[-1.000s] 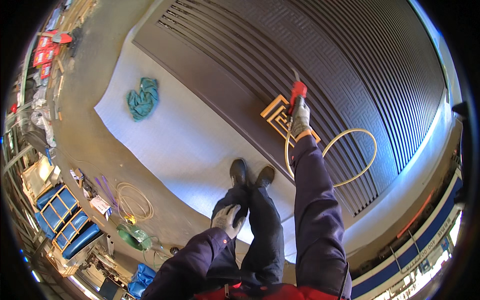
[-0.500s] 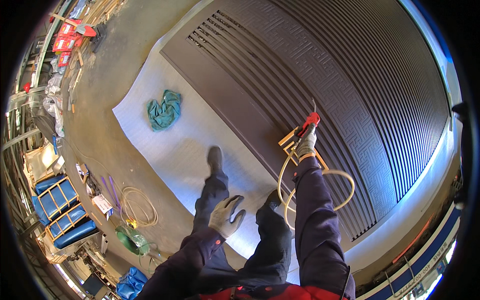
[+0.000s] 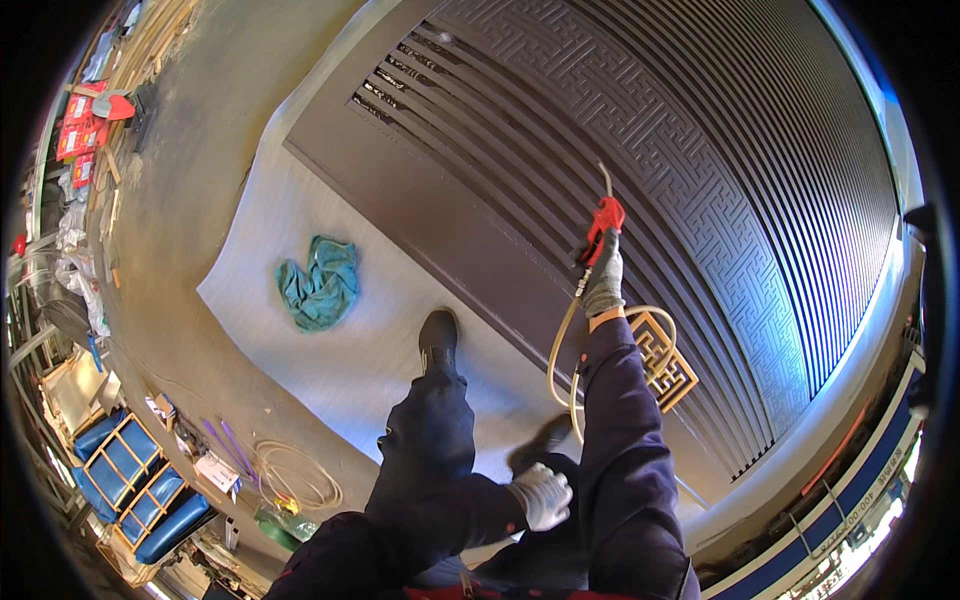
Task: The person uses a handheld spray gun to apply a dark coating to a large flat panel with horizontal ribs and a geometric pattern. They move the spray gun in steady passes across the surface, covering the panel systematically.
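Observation:
My gloved right hand (image 3: 605, 280) grips a red air blow gun (image 3: 607, 215), whose thin bent metal nozzle points away from me, above the slats of a large dark brown panel (image 3: 450, 215). A pale yellow hose (image 3: 556, 360) runs from the gun's handle and loops back by my right forearm. My gloved left hand (image 3: 543, 497) hangs low in front of my legs, its fingers curled in and nothing visible in them. Beside my right forearm, a small gold fretwork piece (image 3: 662, 362) shows over the panel, partly hidden by the sleeve and hose.
A crumpled teal cloth (image 3: 320, 285) lies on the pale sheet (image 3: 245, 300) beneath my feet. Further left are a coiled hose (image 3: 300, 470), blue padded seats (image 3: 130, 480) with wooden frames, and red packages (image 3: 80, 125). A blue-and-white board (image 3: 850, 500) edges the lower right.
My right hand and the blow gun have moved slightly forward and left. My left hand has dropped lower and right, its fingers curling in. My feet have shifted, and the whole view has moved.

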Action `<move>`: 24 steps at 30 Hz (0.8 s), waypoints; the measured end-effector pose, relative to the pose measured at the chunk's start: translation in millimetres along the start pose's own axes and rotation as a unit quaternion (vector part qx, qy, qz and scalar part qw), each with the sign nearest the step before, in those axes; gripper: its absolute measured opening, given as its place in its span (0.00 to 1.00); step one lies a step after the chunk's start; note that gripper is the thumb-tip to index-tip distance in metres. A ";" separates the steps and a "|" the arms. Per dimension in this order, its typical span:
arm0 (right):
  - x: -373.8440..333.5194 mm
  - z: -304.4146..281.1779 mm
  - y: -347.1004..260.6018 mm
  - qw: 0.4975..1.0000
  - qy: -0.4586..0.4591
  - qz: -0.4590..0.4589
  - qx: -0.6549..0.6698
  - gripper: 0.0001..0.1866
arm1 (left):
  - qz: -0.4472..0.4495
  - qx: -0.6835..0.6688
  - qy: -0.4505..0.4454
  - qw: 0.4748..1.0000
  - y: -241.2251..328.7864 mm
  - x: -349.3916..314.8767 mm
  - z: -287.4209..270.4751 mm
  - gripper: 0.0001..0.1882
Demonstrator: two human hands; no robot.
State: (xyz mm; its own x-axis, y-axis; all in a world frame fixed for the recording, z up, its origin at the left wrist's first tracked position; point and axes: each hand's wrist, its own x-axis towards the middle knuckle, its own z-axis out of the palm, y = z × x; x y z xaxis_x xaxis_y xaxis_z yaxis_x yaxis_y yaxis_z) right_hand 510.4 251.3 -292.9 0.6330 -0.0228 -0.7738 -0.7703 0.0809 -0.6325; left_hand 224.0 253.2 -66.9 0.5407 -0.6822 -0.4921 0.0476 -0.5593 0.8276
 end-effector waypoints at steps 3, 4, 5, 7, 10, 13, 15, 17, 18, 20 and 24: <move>20.8 39.9 2.6 0.996 -0.086 -0.024 0.006 0.30 | 0.074 -0.036 -0.054 0.995 0.9 -6.3 -27.6 0.18; 28.5 53.2 4.6 0.995 -0.094 -0.029 -0.002 0.30 | 0.092 -0.051 -0.028 0.994 -2.2 -11.4 -31.7 0.18; 34.8 64.2 6.9 0.989 -0.124 -0.075 0.013 0.33 | 0.086 -0.019 -0.018 0.996 -12.3 -18.9 -34.8 0.16; 50.6 83.7 9.1 0.993 -0.100 -0.063 0.001 0.30 | 0.095 0.031 0.068 0.993 -35.5 -29.5 -36.3 0.16; 73.4 103.7 11.2 0.988 -0.128 -0.081 0.004 0.27 | 0.094 0.110 0.245 0.959 -71.1 -32.1 -29.6 0.13; 99.4 125.4 8.2 0.986 -0.113 -0.113 -0.047 0.27 | 0.017 0.137 0.328 0.934 -92.2 -20.2 -31.9 0.18; 115.2 142.7 6.2 0.979 -0.171 -0.108 -0.025 0.29 | -0.007 0.160 0.353 0.922 -98.8 -17.2 -40.9 0.19; 128.3 164.5 3.8 0.975 -0.188 -0.113 -0.026 0.31 | 0.022 0.216 0.316 0.924 -98.9 -23.8 -52.8 0.19; 132.5 175.9 3.3 0.975 -0.179 -0.131 -0.033 0.31 | 0.030 0.203 0.310 0.928 -96.5 -26.6 -57.7 0.19; 138.2 197.5 -0.8 0.975 -0.176 -0.124 -0.047 0.31 | 0.047 0.176 0.298 0.937 -92.7 -30.0 -66.2 0.19; 138.5 227.3 -12.8 0.966 -0.209 -0.149 -0.043 0.31 | 0.042 0.146 0.315 0.937 -91.4 -35.7 -69.0 0.18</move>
State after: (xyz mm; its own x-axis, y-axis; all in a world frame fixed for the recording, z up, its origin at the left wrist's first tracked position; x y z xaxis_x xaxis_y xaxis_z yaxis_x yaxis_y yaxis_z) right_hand 625.5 473.6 -384.3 0.7896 0.3730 -0.4872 -0.5415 0.0500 -0.8392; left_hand 258.3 361.2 -106.3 0.9249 -0.3680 -0.0955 -0.1993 -0.6833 0.7024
